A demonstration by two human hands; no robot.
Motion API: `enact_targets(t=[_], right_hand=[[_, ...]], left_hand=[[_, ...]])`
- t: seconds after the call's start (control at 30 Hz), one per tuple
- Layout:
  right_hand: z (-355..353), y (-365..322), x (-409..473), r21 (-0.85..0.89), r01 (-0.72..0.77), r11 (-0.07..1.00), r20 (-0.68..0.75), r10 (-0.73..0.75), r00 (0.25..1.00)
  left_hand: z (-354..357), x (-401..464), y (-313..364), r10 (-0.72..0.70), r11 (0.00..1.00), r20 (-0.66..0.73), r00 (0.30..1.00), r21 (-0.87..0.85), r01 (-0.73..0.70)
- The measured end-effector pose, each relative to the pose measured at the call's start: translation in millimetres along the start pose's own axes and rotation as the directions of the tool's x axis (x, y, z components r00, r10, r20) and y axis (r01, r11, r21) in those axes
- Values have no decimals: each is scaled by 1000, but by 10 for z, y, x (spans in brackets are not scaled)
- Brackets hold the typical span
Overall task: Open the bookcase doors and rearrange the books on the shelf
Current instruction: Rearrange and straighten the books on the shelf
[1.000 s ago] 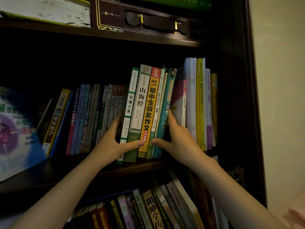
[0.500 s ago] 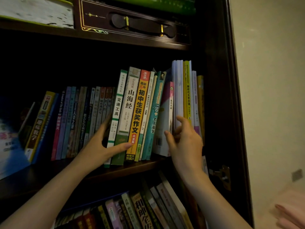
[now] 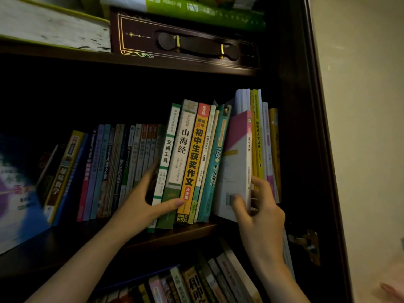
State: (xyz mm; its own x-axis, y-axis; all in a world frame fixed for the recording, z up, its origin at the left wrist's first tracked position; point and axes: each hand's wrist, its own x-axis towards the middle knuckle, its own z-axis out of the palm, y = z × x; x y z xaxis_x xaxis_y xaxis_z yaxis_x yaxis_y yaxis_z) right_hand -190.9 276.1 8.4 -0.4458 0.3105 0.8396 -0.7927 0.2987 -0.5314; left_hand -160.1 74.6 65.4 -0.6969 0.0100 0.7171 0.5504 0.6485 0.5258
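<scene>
The dark wooden bookcase stands open, with a row of books on its middle shelf [image 3: 175, 235]. My left hand [image 3: 142, 204] grips a leaning bundle of books: fingers behind a green-and-white book [image 3: 167, 154], thumb across the front of the orange book [image 3: 193, 162]. My right hand [image 3: 260, 206] pinches the lower spine of a pink-and-white book [image 3: 237, 158], which is tilted out from the tall white and yellow books [image 3: 255, 132] on the right. A teal book [image 3: 215, 167] leans between the two groups.
Thinner books [image 3: 113, 171] fill the shelf's left, with a blue-covered book [image 3: 15, 189] facing out at far left. A dark ornate box [image 3: 185, 42] lies on the shelf above. More books [image 3: 196, 283] lean on the shelf below. The bookcase side panel [image 3: 306, 149] and a brass hinge [image 3: 306, 243] are at right.
My right hand left the teal book, moved right and took hold of the pink-and-white book, drawing it outward. My left hand kept its hold on the leaning bundle.
</scene>
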Motion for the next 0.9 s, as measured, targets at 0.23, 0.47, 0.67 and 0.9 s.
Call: enact_targets(t=[0.23, 0.47, 0.67, 0.9], right_hand=[[-12, 18, 34, 214, -86, 973, 139, 57, 989], [-286, -190, -103, 259, -25, 966, -41, 37, 998], [-474, -501, -229, 253, 73, 965, -193, -23, 981], [-72, -1041, -290, 284, 202, 937, -27, -203, 979]], left_hand=[[-6, -26, 36, -9, 1000, 34, 999, -8, 10], [-32, -53, 48, -19, 1000, 27, 999, 3, 19], [-70, -36, -63, -19, 1000, 28, 999, -18, 19], [-399, -261, -148, 99, 992, -44, 994, -73, -102]])
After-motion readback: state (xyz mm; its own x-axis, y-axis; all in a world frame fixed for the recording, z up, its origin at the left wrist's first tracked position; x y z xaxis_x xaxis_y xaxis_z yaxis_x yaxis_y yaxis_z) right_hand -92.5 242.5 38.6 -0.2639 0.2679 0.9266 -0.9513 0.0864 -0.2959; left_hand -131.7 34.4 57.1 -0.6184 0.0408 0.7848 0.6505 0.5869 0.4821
